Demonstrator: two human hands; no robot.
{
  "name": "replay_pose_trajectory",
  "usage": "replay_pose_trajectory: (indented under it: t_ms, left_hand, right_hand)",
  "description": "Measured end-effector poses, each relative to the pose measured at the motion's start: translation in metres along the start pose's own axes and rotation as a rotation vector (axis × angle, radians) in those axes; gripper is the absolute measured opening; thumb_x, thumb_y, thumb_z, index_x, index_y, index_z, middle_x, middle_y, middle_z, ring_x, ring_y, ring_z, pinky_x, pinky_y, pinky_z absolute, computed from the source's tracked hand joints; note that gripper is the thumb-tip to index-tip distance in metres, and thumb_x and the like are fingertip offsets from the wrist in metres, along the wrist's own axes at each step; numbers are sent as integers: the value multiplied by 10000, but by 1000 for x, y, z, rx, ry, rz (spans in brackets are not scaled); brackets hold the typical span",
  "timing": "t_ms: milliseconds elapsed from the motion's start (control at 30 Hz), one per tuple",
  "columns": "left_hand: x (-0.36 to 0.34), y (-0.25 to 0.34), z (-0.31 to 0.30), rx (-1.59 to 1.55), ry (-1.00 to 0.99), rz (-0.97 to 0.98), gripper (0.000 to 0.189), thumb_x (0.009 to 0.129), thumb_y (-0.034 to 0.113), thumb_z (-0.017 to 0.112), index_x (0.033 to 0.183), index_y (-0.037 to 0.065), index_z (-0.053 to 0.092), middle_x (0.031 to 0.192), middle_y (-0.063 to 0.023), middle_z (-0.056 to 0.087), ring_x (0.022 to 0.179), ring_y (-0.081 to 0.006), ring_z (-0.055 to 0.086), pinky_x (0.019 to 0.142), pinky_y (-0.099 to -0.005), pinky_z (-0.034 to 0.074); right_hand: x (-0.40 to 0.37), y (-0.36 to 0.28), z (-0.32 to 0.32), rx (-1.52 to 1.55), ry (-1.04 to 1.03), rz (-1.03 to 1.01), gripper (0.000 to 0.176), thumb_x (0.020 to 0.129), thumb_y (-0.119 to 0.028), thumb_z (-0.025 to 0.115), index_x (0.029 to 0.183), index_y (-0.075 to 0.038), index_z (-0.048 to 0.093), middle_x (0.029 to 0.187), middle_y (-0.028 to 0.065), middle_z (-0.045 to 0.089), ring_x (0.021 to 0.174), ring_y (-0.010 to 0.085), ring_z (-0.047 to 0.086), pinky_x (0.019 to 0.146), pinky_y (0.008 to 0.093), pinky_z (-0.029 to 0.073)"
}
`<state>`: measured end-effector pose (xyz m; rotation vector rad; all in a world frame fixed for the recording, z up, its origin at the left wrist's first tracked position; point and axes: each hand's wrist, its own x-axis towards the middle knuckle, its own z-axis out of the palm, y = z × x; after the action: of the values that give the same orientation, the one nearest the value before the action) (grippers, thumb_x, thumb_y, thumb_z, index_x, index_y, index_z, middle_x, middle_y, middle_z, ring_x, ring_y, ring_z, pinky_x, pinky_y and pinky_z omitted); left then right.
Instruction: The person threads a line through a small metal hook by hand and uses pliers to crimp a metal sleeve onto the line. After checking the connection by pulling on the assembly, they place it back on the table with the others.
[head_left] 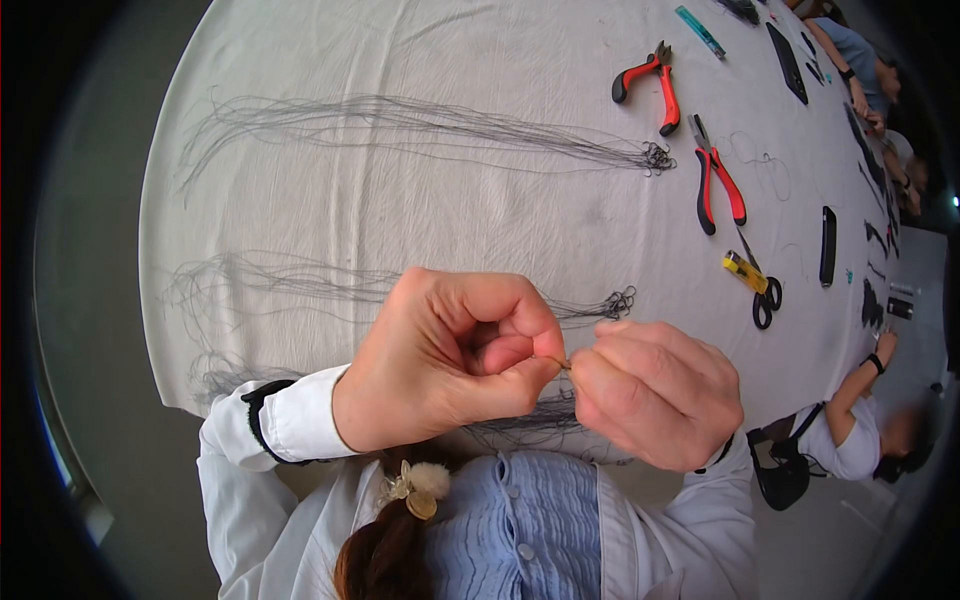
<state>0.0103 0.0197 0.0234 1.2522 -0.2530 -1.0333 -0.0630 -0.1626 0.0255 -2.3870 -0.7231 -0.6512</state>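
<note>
- Light even, moderately bright over the pale counter (500, 225); shadows soft, shallow in the cloth creases.
- Floor (95, 250) at left dim, grey-green.
- Small white glare spot (955, 201), far right edge; pale bluish strip (58, 445), lower left.
- Strong fisheye: counter rim bowed, corners black.
- Left hand (415, 370), right hand (660, 395) fairly crisp.
- Fine strands (520, 131) soft, thinning into cloth.
- Person's head (908, 425), lower right, smeared.

a cloth-covered table (540, 225) carries dark strands (470, 126), red-handled pliers (708, 160) and scissors (765, 290)
</note>
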Motion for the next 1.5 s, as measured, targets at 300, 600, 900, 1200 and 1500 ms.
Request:
replay_pose_trajectory:
  t_ms: [300, 600, 900, 1200, 1500]
  left_hand:
    - [-2, 3, -2, 377, 14, 277, 51, 764, -32, 651, 807, -4, 649, 595, 53, 423, 550, -31, 383, 531, -189, 351]
    - [0, 0, -3, 80, -17, 113, 51, 824, -2, 627, 874, -9, 632, 616, 88, 417, 558, 10, 334, 494, -171, 281]
    - [0, 4, -1, 92, 34, 78, 13, 808, 15, 627, 813, 4, 622, 615, 86, 416, 564, 10, 335, 502, -169, 284]
    - [2, 6, -2, 74, 72, 9, 30, 752, -3, 622, 772, 6, 601, 589, 75, 416, 562, -10, 376, 545, -179, 349]
    - [2, 1, 0, 25, 73, 12, 31, 748, -5, 632, 741, 1, 603, 582, 74, 417, 559, -10, 373, 531, -180, 338]
  right_hand:
    - [3, 2, -7, 187, -67, 197, 238, 531, 42, 670, 752, -4, 596, 668, 50, 544, 527, 151, 543, 420, 239, 436]
    - [6, 3, -11, 242, -84, 362, 176, 616, 39, 694, 723, -60, 594, 599, 37, 543, 470, 141, 528, 412, 254, 407]
    - [6, 5, -13, 758, -220, 785, 79, 748, 10, 679, 800, -18, 627, 657, 39, 620, 560, 104, 605, 524, 194, 472]
    - [11, 2, -8, 363, -58, 474, 187, 663, 24, 739, 830, -19, 666, 718, 71, 632, 578, 148, 619, 498, 227, 487]
    - [1, 6, -1, 211, 20, 232, 240, 586, 63, 724, 803, -6, 648, 717, 53, 604, 565, 141, 584, 458, 240, 470]
